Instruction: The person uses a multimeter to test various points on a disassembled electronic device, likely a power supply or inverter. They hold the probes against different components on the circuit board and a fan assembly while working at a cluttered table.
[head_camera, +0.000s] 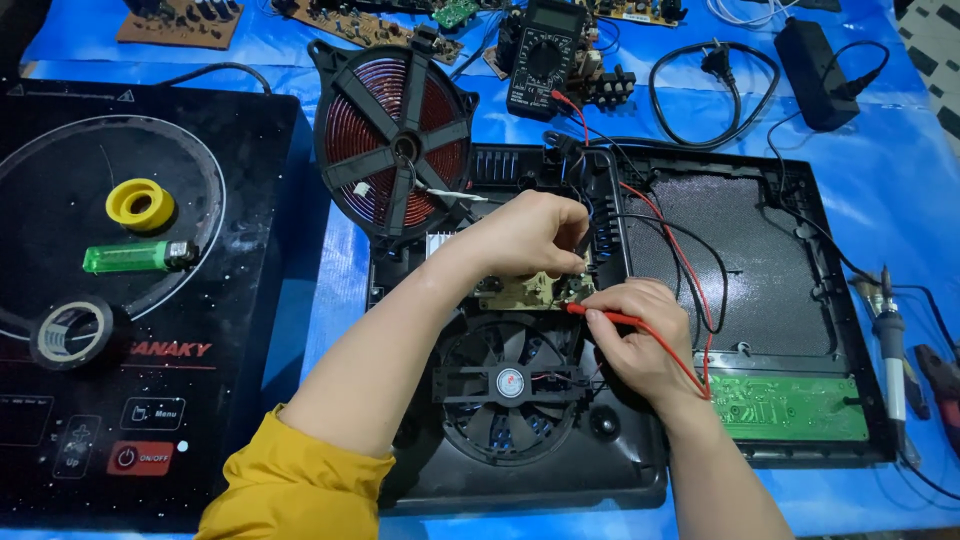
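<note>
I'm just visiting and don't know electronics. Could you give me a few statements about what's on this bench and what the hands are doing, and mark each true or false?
1. The right hand holds a red probe against the small circuit board. True.
2. The cooling fan has been lifted out and lies on the blue sheet. False: it sits inside the open black casing.
3. A yellow roll and a green lighter lie on the black glass top at the left. True.
4. The copper coil lies flat in the casing. False: it is tipped up at the casing's back edge.
5. The left hand rests on the multimeter. False: it is over the circuit board.
</note>
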